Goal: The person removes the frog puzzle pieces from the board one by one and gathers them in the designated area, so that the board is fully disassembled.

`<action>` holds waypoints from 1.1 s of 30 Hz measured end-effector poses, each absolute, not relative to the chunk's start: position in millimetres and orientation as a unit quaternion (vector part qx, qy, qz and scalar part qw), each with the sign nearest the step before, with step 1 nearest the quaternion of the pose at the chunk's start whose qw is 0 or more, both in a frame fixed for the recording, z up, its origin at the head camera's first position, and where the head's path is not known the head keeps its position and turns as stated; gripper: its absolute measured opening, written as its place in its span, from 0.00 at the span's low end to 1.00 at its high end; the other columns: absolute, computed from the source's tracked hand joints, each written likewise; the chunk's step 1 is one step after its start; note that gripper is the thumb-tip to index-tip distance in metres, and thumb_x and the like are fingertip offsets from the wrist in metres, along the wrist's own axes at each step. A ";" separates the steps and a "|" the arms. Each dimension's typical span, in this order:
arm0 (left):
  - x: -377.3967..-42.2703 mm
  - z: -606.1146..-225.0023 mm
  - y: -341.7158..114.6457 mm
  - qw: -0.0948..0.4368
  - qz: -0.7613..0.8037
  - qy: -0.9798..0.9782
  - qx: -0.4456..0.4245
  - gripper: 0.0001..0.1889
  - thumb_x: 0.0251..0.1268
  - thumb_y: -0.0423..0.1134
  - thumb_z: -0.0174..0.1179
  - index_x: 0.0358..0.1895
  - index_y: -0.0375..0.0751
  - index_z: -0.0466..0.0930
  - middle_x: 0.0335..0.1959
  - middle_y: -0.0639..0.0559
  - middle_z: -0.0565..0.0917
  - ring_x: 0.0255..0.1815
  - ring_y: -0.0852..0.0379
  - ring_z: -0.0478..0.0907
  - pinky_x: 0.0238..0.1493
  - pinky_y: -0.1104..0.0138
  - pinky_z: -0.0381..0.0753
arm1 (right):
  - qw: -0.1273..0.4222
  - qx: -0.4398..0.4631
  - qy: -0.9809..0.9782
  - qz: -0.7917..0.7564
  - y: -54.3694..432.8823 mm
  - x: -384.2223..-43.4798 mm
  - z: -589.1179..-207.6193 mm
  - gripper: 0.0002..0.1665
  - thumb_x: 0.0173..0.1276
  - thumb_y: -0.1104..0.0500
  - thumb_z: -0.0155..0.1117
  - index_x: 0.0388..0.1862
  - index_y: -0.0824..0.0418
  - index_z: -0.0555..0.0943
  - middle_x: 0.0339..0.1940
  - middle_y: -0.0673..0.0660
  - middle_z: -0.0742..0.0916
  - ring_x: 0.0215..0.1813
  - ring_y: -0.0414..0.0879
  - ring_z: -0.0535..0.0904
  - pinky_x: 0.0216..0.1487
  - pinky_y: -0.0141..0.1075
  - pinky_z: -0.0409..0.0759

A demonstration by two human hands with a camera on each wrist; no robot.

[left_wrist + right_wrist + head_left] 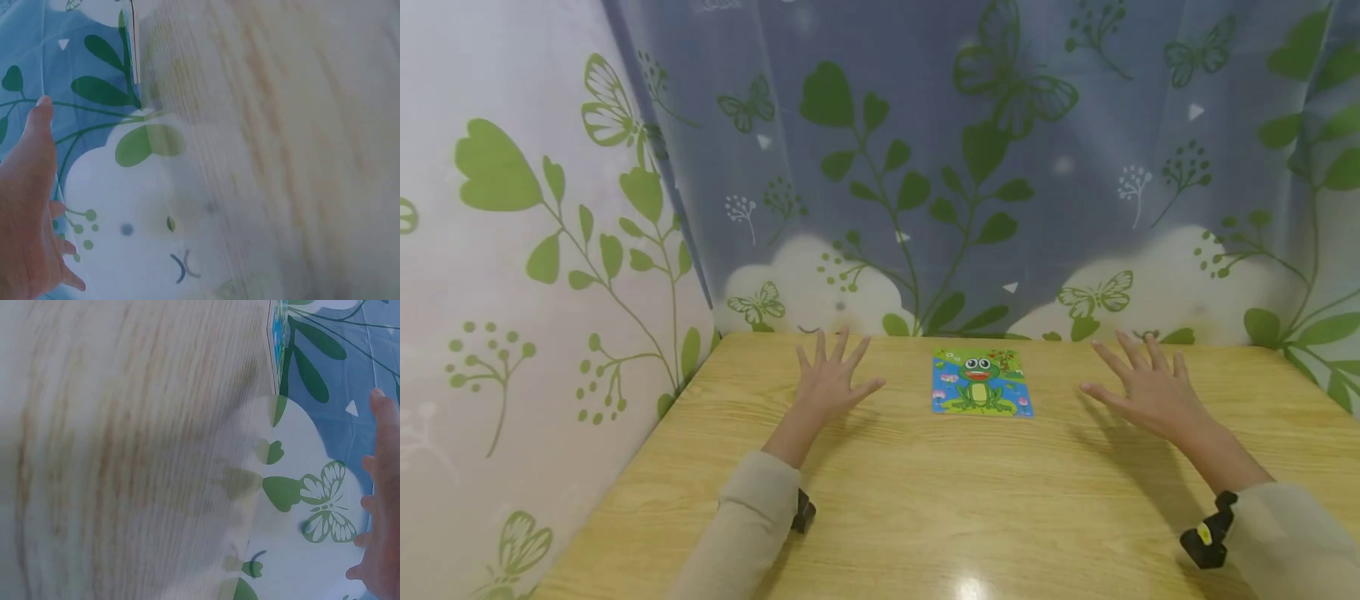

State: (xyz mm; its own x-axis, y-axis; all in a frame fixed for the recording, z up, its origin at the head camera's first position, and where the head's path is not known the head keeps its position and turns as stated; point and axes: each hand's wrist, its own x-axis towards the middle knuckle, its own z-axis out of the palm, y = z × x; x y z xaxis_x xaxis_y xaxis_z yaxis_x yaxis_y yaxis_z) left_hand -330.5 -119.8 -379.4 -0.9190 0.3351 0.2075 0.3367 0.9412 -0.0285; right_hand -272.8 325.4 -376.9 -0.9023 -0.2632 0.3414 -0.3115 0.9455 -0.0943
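A square picture board (982, 382) with a green frog on a blue pond lies flat near the back of the wooden table (925, 500). To its left, my left hand (829, 382) is spread above the table, fingers pointing away and holding nothing. On the other side, my right hand (1153, 396) is spread in the same way and casts a shadow on the wood. Neither hand touches the board. In the left wrist view the left hand (28, 206) shows at the left edge; the right wrist view has the right hand (384, 500) at its right edge.
A curtain (880, 167) printed with leaves and butterflies hangs right behind the table's back edge. A pale printed sheet (535, 275) runs along the left side. Each wrist wears a black device (1210, 533) by the sleeve cuff.
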 end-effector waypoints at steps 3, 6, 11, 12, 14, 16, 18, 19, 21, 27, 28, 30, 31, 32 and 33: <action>-331.9 -380.7 -119.0 0.102 0.002 -0.980 -0.173 0.41 0.60 0.72 0.34 0.73 0.58 0.42 0.73 0.45 0.38 0.68 0.33 0.30 0.57 0.34 0.30 | 0.160 0.150 -0.973 0.077 324.3 -273.2 -377.7 0.46 0.65 0.35 0.50 0.74 0.53 0.50 0.71 0.69 0.52 0.67 0.74 0.37 0.54 0.72 0.34; -333.1 -381.4 -116.9 0.100 0.005 -0.979 -0.177 0.41 0.60 0.72 0.34 0.73 0.57 0.43 0.73 0.45 0.37 0.68 0.33 0.29 0.57 0.34 0.29 | 0.158 0.151 -0.973 0.077 322.3 -273.6 -378.6 0.46 0.65 0.35 0.49 0.74 0.54 0.49 0.70 0.69 0.52 0.68 0.72 0.37 0.55 0.71 0.34; -333.7 -382.1 -109.1 0.099 0.013 -0.979 -0.179 0.40 0.60 0.72 0.34 0.73 0.58 0.43 0.73 0.45 0.37 0.68 0.33 0.30 0.57 0.34 0.31 | 0.143 0.151 -0.976 0.072 316.2 -274.9 -380.4 0.46 0.65 0.34 0.48 0.74 0.53 0.48 0.70 0.70 0.53 0.67 0.73 0.38 0.55 0.71 0.34; -333.8 -382.6 -106.8 0.099 0.013 -0.979 -0.180 0.40 0.60 0.72 0.34 0.73 0.59 0.43 0.73 0.46 0.37 0.68 0.33 0.31 0.57 0.34 0.31 | 0.138 0.150 -0.976 0.072 314.4 -275.4 -380.7 0.46 0.65 0.34 0.48 0.74 0.53 0.48 0.70 0.70 0.53 0.67 0.73 0.38 0.55 0.71 0.35; -334.2 -383.9 -101.5 0.100 0.013 -0.978 -0.183 0.40 0.60 0.73 0.33 0.73 0.59 0.43 0.73 0.46 0.38 0.69 0.34 0.33 0.57 0.34 0.32 | 0.129 0.149 -0.978 0.071 310.2 -276.8 -381.8 0.46 0.65 0.33 0.48 0.74 0.53 0.48 0.70 0.70 0.52 0.66 0.75 0.39 0.55 0.71 0.35; -334.5 -385.2 -94.8 0.101 0.007 -0.977 -0.190 0.40 0.60 0.72 0.34 0.73 0.58 0.45 0.73 0.46 0.39 0.69 0.34 0.34 0.58 0.34 0.32 | 0.126 0.149 -0.978 0.071 305.3 -279.6 -384.1 0.46 0.64 0.33 0.48 0.74 0.53 0.50 0.70 0.70 0.53 0.66 0.75 0.41 0.55 0.71 0.36; -334.6 -386.5 -86.5 0.096 -0.007 -0.976 -0.197 0.40 0.60 0.72 0.35 0.73 0.58 0.46 0.73 0.46 0.39 0.69 0.35 0.32 0.58 0.35 0.31 | 0.122 0.150 -0.979 0.073 299.7 -282.2 -386.2 0.46 0.64 0.32 0.48 0.73 0.54 0.52 0.71 0.69 0.53 0.66 0.74 0.41 0.56 0.70 0.37; -334.5 -386.8 -81.8 0.094 -0.010 -0.975 -0.200 0.40 0.61 0.71 0.36 0.73 0.58 0.46 0.73 0.46 0.39 0.69 0.36 0.31 0.58 0.35 0.31 | 0.121 0.150 -0.978 0.074 296.7 -283.3 -387.1 0.46 0.64 0.32 0.47 0.73 0.55 0.53 0.71 0.69 0.54 0.66 0.74 0.41 0.56 0.70 0.38; -334.3 -387.9 -72.0 0.092 -0.021 -0.974 -0.208 0.39 0.61 0.70 0.37 0.73 0.57 0.46 0.73 0.46 0.39 0.69 0.37 0.29 0.58 0.35 0.32 | 0.120 0.153 -0.978 0.080 290.1 -285.7 -388.8 0.46 0.64 0.32 0.47 0.72 0.56 0.54 0.71 0.68 0.53 0.66 0.74 0.42 0.56 0.70 0.38; -333.8 -395.9 -44.8 0.083 -0.033 -0.971 -0.220 0.39 0.61 0.70 0.37 0.73 0.57 0.45 0.73 0.46 0.40 0.70 0.38 0.29 0.59 0.36 0.34 | 0.100 0.165 -0.974 0.114 265.1 -290.6 -389.3 0.45 0.65 0.33 0.48 0.73 0.55 0.53 0.72 0.67 0.51 0.67 0.73 0.39 0.57 0.69 0.35; -333.6 -397.5 -41.2 0.078 -0.034 -0.972 -0.220 0.40 0.61 0.71 0.36 0.73 0.58 0.45 0.73 0.47 0.39 0.70 0.38 0.29 0.59 0.36 0.34 | 0.096 0.166 -0.974 0.117 260.7 -291.6 -389.3 0.46 0.65 0.33 0.47 0.73 0.55 0.52 0.72 0.66 0.50 0.67 0.73 0.39 0.57 0.69 0.34; -333.3 -401.0 -34.5 0.069 -0.038 -0.972 -0.222 0.40 0.61 0.72 0.34 0.73 0.57 0.44 0.73 0.47 0.39 0.70 0.39 0.29 0.60 0.37 0.33 | 0.088 0.167 -0.975 0.121 252.8 -294.1 -389.5 0.46 0.65 0.32 0.47 0.74 0.55 0.52 0.73 0.65 0.49 0.68 0.71 0.37 0.58 0.68 0.34; -333.5 -403.3 -31.4 0.068 -0.039 -0.972 -0.223 0.40 0.61 0.72 0.33 0.73 0.57 0.44 0.73 0.47 0.39 0.70 0.39 0.30 0.60 0.37 0.33 | 0.088 0.168 -0.974 0.122 249.4 -295.8 -389.8 0.46 0.65 0.32 0.46 0.73 0.55 0.52 0.73 0.65 0.49 0.68 0.71 0.37 0.58 0.68 0.33; -333.9 -405.5 -28.5 0.070 -0.045 -0.971 -0.225 0.40 0.61 0.71 0.33 0.73 0.56 0.45 0.73 0.46 0.40 0.70 0.39 0.31 0.61 0.38 0.33 | 0.089 0.168 -0.974 0.123 246.3 -297.2 -390.3 0.46 0.65 0.32 0.46 0.73 0.56 0.52 0.73 0.65 0.49 0.68 0.71 0.37 0.58 0.68 0.34; -334.3 -407.3 -25.8 0.072 -0.055 -0.970 -0.226 0.40 0.62 0.71 0.33 0.73 0.55 0.46 0.73 0.45 0.41 0.70 0.39 0.32 0.61 0.38 0.33 | 0.089 0.168 -0.974 0.124 243.7 -298.8 -391.0 0.46 0.65 0.32 0.46 0.73 0.56 0.53 0.73 0.65 0.49 0.68 0.71 0.37 0.58 0.68 0.34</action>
State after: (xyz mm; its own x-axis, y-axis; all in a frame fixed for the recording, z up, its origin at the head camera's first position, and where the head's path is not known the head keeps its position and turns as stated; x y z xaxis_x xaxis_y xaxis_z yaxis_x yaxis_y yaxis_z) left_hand -334.3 -25.8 -407.3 -0.8870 0.4313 0.1648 0.4471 0.8915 0.0731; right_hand -298.8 243.7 -391.0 -0.9277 -0.3045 0.2159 -0.3489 0.9129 -0.2119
